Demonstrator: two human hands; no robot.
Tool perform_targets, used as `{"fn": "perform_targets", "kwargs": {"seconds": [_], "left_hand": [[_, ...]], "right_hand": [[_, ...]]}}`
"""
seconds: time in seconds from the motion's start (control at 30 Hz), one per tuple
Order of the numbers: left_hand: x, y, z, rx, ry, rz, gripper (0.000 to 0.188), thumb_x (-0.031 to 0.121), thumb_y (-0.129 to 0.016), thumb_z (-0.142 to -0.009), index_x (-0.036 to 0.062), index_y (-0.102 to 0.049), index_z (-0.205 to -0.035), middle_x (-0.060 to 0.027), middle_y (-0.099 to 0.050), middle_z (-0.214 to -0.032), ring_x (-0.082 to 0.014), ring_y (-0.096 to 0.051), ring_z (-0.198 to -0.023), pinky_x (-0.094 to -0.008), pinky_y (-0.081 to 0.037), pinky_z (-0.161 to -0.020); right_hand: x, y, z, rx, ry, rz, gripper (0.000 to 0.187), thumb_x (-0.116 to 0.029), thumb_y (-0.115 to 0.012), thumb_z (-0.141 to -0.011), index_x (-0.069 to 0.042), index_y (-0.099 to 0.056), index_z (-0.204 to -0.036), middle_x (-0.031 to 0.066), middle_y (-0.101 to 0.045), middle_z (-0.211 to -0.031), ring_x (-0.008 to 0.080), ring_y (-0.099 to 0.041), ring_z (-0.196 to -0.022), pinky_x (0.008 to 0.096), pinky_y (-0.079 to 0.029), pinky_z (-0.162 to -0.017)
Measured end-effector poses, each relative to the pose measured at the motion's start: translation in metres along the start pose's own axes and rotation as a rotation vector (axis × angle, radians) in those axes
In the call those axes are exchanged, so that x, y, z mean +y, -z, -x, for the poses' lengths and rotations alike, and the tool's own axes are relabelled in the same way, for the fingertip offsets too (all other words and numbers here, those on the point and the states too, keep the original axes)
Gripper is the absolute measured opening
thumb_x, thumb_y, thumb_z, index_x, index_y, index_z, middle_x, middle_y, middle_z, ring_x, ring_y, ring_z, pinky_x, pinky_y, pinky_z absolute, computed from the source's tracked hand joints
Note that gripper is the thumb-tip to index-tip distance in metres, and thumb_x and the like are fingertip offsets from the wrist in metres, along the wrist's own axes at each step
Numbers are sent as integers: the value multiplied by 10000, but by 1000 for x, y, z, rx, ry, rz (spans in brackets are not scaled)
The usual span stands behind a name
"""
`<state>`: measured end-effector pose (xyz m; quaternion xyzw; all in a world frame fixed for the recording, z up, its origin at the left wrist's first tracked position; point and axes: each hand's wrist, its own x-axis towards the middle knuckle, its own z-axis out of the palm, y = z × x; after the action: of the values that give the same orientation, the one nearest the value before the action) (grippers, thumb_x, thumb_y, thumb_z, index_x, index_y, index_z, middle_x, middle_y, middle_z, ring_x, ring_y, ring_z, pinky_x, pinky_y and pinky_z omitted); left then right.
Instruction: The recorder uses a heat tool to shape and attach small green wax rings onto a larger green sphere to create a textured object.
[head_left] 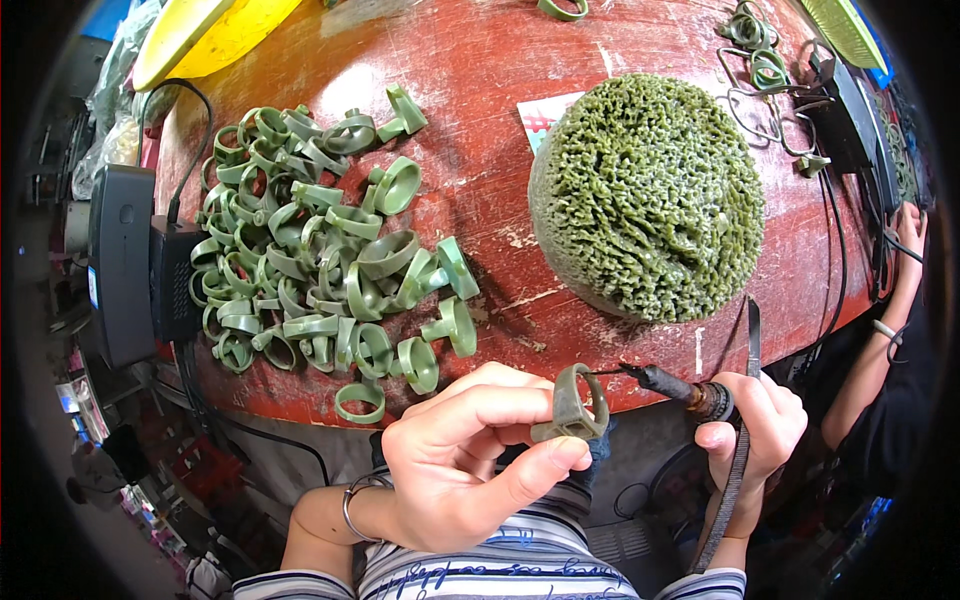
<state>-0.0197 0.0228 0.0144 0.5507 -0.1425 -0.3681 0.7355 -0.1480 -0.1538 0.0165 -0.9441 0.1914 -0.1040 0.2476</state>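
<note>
The left hand (460, 460) pinches one green finger ring (575, 405) between thumb and fingers, in front of the near edge of one red worn tabletop (490, 215); the ring has a squared opening in its face. The right hand (755, 425) is closed round two tools: one needle-tipped pen tool (675, 388), pointed left at the ring, and one narrow flat file (735, 480), slanting past the palm. The needle reaches the ring's far rim, but I cannot tell whether it touches.

On the left of the tabletop lies one heap of green rings (300, 240), dozens overlapping too closely for a firm count; one single ring (360, 402) lies at its near side. One more ring (563, 9) is cut by the upper edge of the view.

Right of centre stands one round green block (650, 195) with a rough, pitted top, and one printed card (540, 112) shows beside it. Two black boxes (125, 265) stand left of the heap, and one yellow basin (215, 40) is at the upper left. One co-worker's hand (908, 235) shows at the far right.
</note>
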Motion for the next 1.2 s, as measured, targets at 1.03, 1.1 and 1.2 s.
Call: {"fn": "perform_targets", "kwargs": {"seconds": [1.03,1.1,1.2], "left_hand": [[3,6,-1,-118,216,381,124,27,-510,-883,-43,-524,-984,-117,-580,-884,-143,-590,-673,-226,-463,-536],[4,6,0,-121,247,446,121,38,-506,-888,-40,-521,-979,-117,-579,-881,-140,-586,-659,-222,-457,-529],[6,9,3,-119,281,533,125,33,-504,-888,-43,-522,-985,-113,-578,-868,-138,-585,-651,-217,-453,-522]], "right_hand": [[-8,13,13,-99,-495,-1178,766,-658,-634,-651,103,-599,-725,15,-477,-429,69,-437,-353,186,-296,-357],[-5,12,13,-42,-532,-1302,477,-326,-708,-691,132,-595,-760,29,-468,-435,52,-393,-341,186,-258,-327],[-7,11,0,-64,-634,-1283,235,40,-552,-665,135,-584,-877,46,-488,-474,56,-383,-337,186,-257,-320]]}}
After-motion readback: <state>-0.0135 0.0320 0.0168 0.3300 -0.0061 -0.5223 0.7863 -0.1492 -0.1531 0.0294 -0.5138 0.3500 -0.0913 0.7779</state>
